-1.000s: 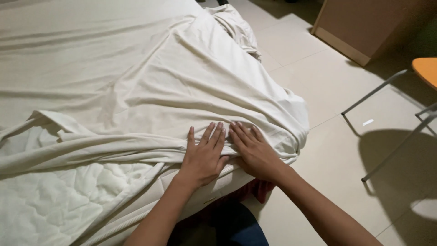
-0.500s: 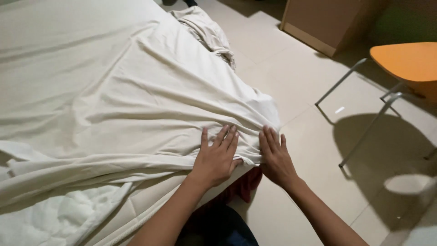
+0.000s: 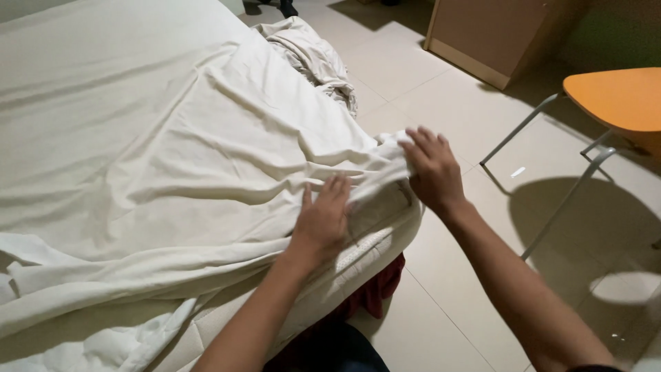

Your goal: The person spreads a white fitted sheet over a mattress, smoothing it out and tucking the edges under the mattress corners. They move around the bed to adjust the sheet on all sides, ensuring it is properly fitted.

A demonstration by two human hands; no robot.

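- Since the earlier view, both hands have parted: they lay flat and side by side near the bed's edge, and now the right hand (image 3: 432, 169) has lifted away to the corner while the left hand (image 3: 322, 219) stays pressed down; the view has also swung to show more of the floor.
- Largest in sight is the wide cream cotton bed sheet (image 3: 158, 145), spread over most of the white quilted mattress (image 3: 368, 241). Its far part lies fairly smooth, with long soft creases running toward the near corner.
- Along the near edge the sheet is bunched into thick folds, and a strip of quilted mattress is still bare at lower left, so I judge the spreading largely done and the edge and corner left to finish.
- A crumpled heap of cream fabric (image 3: 310, 58) hangs off the far side of the bed.
- Beside the bed lies a pale tiled floor (image 3: 441, 89), with a light wooden cabinet (image 3: 482, 34) at the top.
- An orange-seated chair with thin metal legs (image 3: 613, 96) stands to the right, well apart from the bed.
- The left hand rests flat, fingers spread open, on the sheet just beside the corner.
- The right hand, fingers curled, is closed on the sheet's corner fold, raised slightly above the mattress corner.
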